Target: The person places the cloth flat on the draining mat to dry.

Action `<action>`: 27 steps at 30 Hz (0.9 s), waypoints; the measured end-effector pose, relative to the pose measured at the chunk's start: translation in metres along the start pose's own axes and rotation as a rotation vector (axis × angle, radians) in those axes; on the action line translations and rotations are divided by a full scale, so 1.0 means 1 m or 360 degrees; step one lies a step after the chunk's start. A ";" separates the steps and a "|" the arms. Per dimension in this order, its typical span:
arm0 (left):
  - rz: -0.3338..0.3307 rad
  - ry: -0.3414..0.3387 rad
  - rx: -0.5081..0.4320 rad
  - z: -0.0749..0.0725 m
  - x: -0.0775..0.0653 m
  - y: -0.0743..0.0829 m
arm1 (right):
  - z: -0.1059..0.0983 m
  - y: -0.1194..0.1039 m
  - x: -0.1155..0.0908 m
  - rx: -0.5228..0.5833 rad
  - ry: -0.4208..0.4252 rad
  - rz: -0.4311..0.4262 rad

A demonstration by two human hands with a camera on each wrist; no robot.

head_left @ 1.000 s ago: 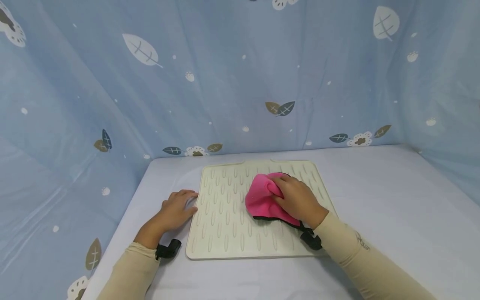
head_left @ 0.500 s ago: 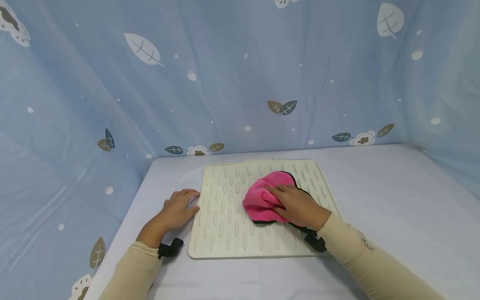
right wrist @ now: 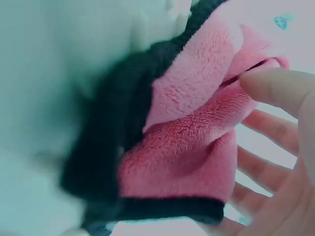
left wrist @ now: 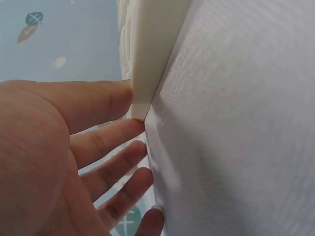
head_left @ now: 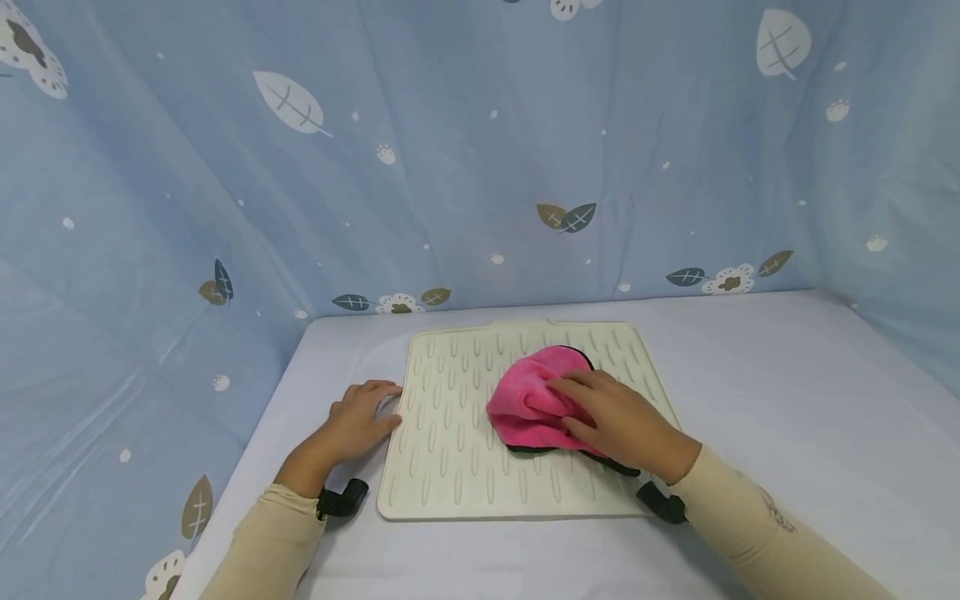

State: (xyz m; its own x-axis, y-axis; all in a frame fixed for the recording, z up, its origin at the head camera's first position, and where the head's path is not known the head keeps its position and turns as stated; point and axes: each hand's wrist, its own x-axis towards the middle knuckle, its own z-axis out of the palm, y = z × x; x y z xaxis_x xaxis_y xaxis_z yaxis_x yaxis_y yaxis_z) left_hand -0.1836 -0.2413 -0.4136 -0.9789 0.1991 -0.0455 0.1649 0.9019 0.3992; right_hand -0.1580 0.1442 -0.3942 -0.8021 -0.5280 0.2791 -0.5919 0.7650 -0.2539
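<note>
A crumpled pink cloth [head_left: 521, 404] with black edging lies on the cream ridged mat [head_left: 442, 471], right of its middle. Over the cloth's right part is my right hand [head_left: 633, 421]. Its fingers are loosely spread; in the right wrist view the thumb [right wrist: 275, 88] touches or nearly touches a fold of the cloth [right wrist: 192, 113], and the other fingers sit apart behind it. My left hand [head_left: 356, 425] rests at the mat's left edge. In the left wrist view its straight thumb [left wrist: 98, 98] and fingers touch the mat's side [left wrist: 157, 44].
A white sheet [head_left: 787, 400] covers the table under the mat. Behind and at the sides hangs a blue curtain [head_left: 450, 167] printed with leaves and flowers. Each wrist wears a black camera mount [head_left: 345, 497].
The right hand has drawn back to the right and its fingers have loosened from the cloth. The cloth has spread out slightly. The left hand has stayed at the mat's edge.
</note>
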 end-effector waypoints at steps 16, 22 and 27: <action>-0.0014 -0.0004 -0.0004 0.001 0.000 0.001 | -0.009 0.001 -0.026 -0.0057 0.0190 -0.0054; -0.0009 0.0000 0.0025 0.002 0.001 -0.001 | -0.007 0.003 -0.027 -0.0081 0.0157 -0.0072; 0.0007 0.0002 0.0034 0.003 0.002 -0.004 | -0.007 0.006 -0.028 -0.0138 0.0125 -0.0110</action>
State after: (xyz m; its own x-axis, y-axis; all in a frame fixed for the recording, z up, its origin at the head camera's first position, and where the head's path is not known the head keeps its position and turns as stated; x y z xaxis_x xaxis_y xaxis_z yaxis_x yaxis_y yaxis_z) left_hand -0.1856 -0.2434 -0.4181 -0.9783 0.2028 -0.0429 0.1718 0.9090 0.3798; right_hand -0.1384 0.1659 -0.3966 -0.7490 -0.5526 0.3656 -0.6337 0.7586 -0.1517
